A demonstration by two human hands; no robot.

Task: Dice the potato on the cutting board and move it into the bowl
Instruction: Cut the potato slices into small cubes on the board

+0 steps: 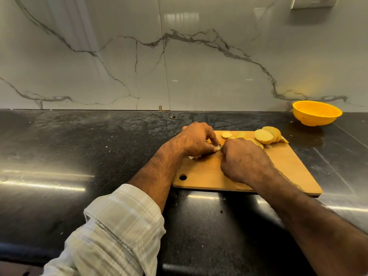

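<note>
Presently, on black worktop [99, 156]: wooden cutting board [288, 168] lying flat toward right side, hanging hole at near-left corner.

Potato slices [263, 136] stacked and leaning at far-right corner of board; a few smaller rounds, e.g. one small slice [226, 134], along far edge. All on board, none seen in bowl.

Yellow bowl [316, 113] upright at far-right of worktop, against marble backsplash [179, 56], well apart from board. Inside appears bare as far as visible.

Left hand [196, 139] over far-left part of board, fingers curled down, fingertips pinching a small potato piece [218, 148] against board.

Right hand [244, 160] just beside left hand, at board centre, fingers clenched into a fist-like grasp, knuckles toward camera. Grasped item hidden by hand itself; a thin bright sliver between the two hands, poss. a blade, too small to confirm. Cannot tell what it grasps.

Left forearm w/ rolled plaid sleeve [119, 226] at near edge of worktop; right forearm bare, crossing near-right edge of board.

Wall fitting [312, 2] at top-right of backsplash, partly cut off.
</note>
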